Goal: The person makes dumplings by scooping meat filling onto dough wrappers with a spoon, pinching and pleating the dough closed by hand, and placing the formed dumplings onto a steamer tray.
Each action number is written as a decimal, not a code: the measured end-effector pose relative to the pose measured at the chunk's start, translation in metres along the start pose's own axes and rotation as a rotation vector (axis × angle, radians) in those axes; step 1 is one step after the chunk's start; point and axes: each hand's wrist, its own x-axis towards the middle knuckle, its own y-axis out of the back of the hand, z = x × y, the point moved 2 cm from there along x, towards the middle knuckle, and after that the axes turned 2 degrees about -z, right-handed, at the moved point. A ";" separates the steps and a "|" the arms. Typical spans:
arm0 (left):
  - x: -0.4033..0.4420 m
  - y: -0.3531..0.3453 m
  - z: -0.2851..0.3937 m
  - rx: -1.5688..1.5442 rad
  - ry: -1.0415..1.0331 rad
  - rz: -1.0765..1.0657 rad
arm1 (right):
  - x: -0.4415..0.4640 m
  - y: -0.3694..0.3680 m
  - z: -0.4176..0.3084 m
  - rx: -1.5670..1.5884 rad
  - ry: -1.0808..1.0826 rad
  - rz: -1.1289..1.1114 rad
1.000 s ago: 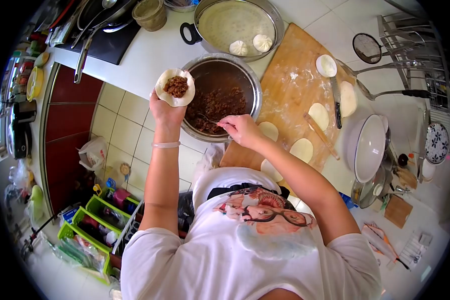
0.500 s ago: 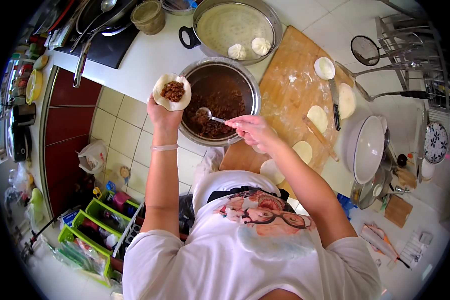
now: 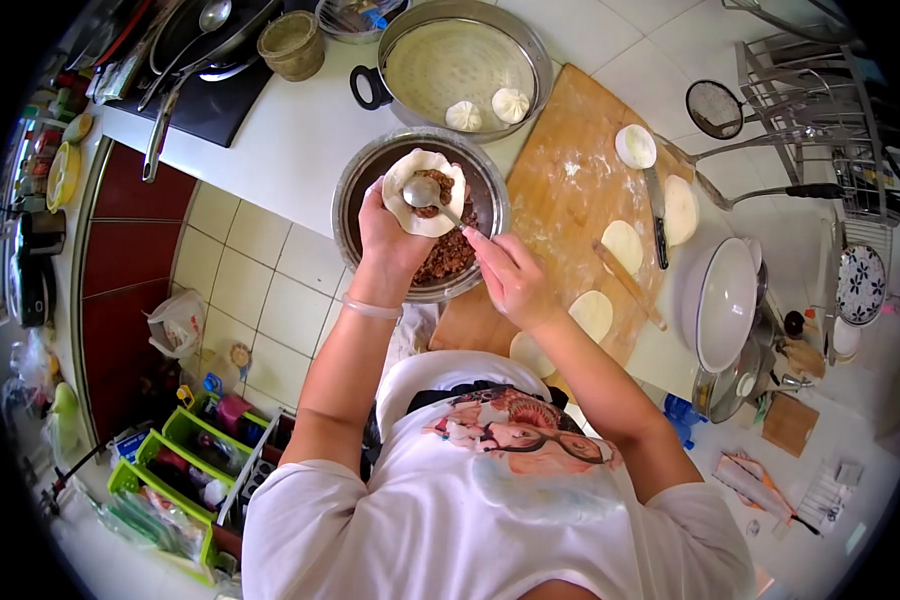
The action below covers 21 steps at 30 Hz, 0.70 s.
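Head view: cupping a round white dough wrapper [image 3: 397, 192] beneath a shiny metal spoon [image 3: 421, 191]

Supporting the wrapper from below and along its left edge with the left hand [image 3: 381, 235], with fingers curved around the dough and partly hidden behind it. Wearing a pale band [image 3: 371, 309] on the same wrist. Pinching the spoon near the end of its handle with the right hand [image 3: 513, 275], with fingers drawn narrow around it. Holding the spoon's rounded head over a heap of dark brown minced filling [image 3: 442, 181] in the middle of the wrapper; hard to tell whether touching or just above. Holding wrapper and spoon both above a wide, round stainless-steel bowl [image 3: 342, 218], with more loose filling inside it, by the edge of a white bench [image 3: 280, 150].

Just beyond the bowl: a round, silver-coloured pan [image 3: 541, 80] with a black handle [image 3: 369, 88] and a pale liner [image 3: 445, 65], bearing two small white pleated buns [image 3: 510, 105] side by side.

To the right, laid out on a floury light-brown wooden board [image 3: 555, 200]: flat pale dough rounds [image 3: 591, 315], a slim wooden rolling pin [image 3: 630, 285] overlapping one of them, a black-handled knife [image 3: 661, 240] and a small white round container [image 3: 635, 147]. Beside the knife, a larger pale piece of dough [image 3: 681, 212]. Farther right, a wide white basin [image 3: 727, 305].
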 end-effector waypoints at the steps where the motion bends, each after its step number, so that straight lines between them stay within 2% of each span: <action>1: 0.000 -0.001 0.000 0.013 -0.012 0.033 | 0.000 0.003 0.000 -0.017 0.020 0.025; 9: -0.007 -0.015 0.005 0.055 0.016 -0.016 | 0.003 0.015 0.001 -0.059 0.096 -0.003; 12: -0.011 -0.017 0.005 0.070 0.023 -0.019 | 0.009 0.018 -0.002 0.036 0.044 0.057; 15: -0.005 -0.009 0.006 0.101 0.013 -0.004 | 0.015 0.015 -0.003 0.105 -0.079 -0.034; 18: 0.000 0.008 0.018 0.126 -0.044 0.035 | 0.019 0.017 -0.004 0.293 -0.105 0.070; 20: -0.002 0.019 0.028 0.125 -0.084 0.075 | 0.019 0.012 0.006 0.449 -0.350 0.148; 21: 0.005 0.040 0.036 0.151 -0.093 0.018 | 0.014 0.005 0.012 0.449 -0.355 0.151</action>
